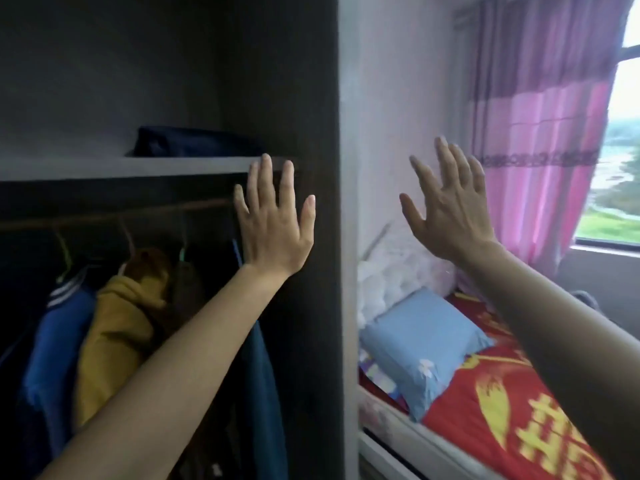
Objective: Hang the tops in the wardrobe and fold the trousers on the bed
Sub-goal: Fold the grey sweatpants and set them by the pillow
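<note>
Daylight from window (620, 150) at right, wardrobe (311, 98) interior dim, slight motion blur, edges bowed

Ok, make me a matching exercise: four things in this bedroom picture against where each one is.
Things: 1 mustard-yellow hooded top; 2 light blue pillow; 3 pink curtain; 4 dark blue folded cloth.
Places: A by the window; B on the wardrobe shelf; C hanging from the rail; D on the bed.
Pairs: 1-C, 2-D, 3-A, 4-B.
</note>
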Tool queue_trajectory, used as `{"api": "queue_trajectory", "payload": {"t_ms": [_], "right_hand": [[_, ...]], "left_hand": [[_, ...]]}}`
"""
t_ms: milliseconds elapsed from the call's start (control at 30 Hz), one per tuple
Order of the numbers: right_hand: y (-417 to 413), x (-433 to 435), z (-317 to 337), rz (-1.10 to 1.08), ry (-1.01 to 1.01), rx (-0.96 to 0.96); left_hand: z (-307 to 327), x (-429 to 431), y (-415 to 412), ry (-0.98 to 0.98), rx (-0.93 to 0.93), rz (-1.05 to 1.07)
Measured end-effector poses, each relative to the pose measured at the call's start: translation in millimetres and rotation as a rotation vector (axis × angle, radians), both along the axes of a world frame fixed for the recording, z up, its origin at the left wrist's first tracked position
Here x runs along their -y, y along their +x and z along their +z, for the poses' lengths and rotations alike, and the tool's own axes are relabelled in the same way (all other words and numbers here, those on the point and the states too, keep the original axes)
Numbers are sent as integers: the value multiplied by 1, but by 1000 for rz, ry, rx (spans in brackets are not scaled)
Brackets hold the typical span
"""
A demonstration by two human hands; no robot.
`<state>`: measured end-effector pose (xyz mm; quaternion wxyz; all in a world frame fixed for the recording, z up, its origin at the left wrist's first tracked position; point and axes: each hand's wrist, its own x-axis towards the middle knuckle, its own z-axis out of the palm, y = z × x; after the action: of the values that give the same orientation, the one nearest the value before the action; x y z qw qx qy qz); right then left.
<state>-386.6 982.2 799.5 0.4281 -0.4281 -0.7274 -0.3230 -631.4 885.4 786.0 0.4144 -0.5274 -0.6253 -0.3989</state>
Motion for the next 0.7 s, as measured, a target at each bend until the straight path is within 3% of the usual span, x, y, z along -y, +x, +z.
{"api": "queue_trajectory", "payload": {"t_ms": [400,700], "right_hand": [[427,40,-168,-468,-352,-85],[586,32,-297,-682,-673,-208]], "left_hand": [[-145,-84,410,-378,48,-544],[-268,-151,572,-667,-88,-715]]}}
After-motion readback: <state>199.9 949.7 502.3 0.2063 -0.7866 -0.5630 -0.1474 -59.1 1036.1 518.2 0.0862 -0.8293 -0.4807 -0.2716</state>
